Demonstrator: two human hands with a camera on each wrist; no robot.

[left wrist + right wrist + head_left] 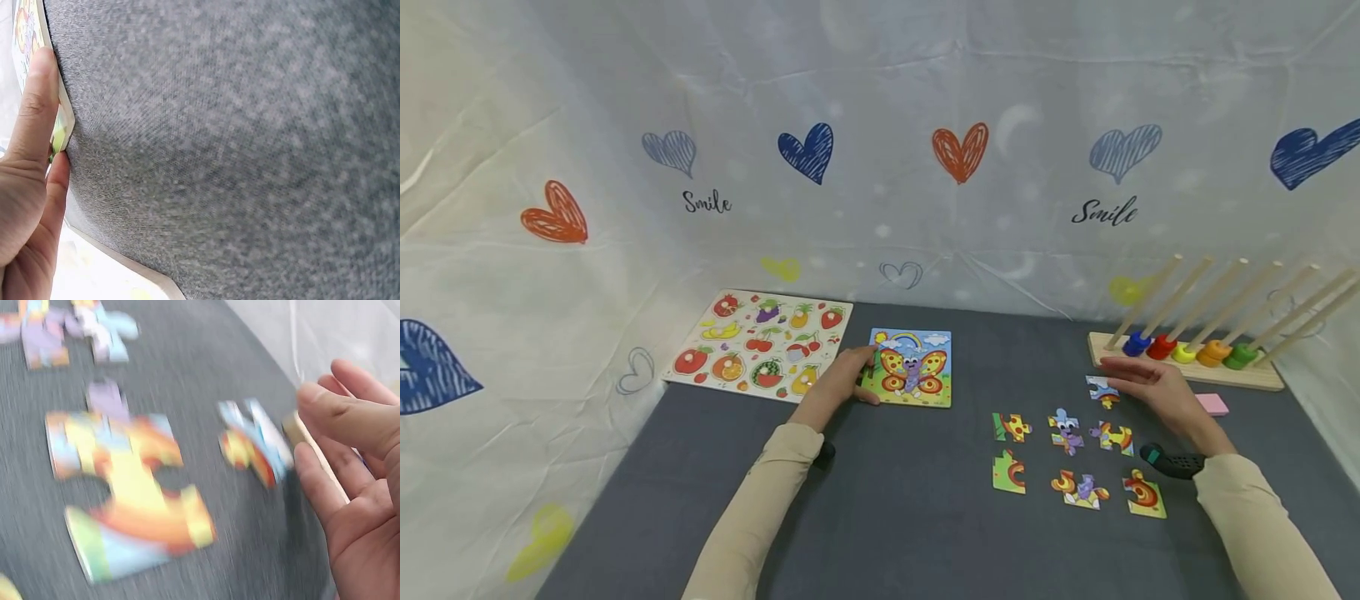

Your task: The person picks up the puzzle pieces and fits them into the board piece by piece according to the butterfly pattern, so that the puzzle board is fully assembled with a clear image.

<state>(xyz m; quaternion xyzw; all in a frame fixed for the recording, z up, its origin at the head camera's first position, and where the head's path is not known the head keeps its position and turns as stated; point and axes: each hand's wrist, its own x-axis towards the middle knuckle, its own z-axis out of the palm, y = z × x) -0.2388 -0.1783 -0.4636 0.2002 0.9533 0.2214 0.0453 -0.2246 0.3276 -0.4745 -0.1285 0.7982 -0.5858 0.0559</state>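
Observation:
My left hand (841,377) is at the left side of a square butterfly picture board (936,367), its fingers and thumb touching the edge near a corner. In the left wrist view, the thumb lies along the board's rim and a fingertip meets the corner. On the right, my right hand (1157,396) hovers beside a blue-and-orange puzzle piece (1103,388). Its fingers are extended with nothing between them; in the right wrist view the fingertips are close to that piece (253,444). Several other butterfly puzzle pieces (1115,437) lie in two rows nearer the person.
A fruit picture board (760,340) lies left of the butterfly board. Behind the right hand stands a wooden peg rack (1262,377) with coloured rings and tall slanting pegs. A pink block (1212,405) sits right of that hand. A printed white curtain (880,208) borders the dark table.

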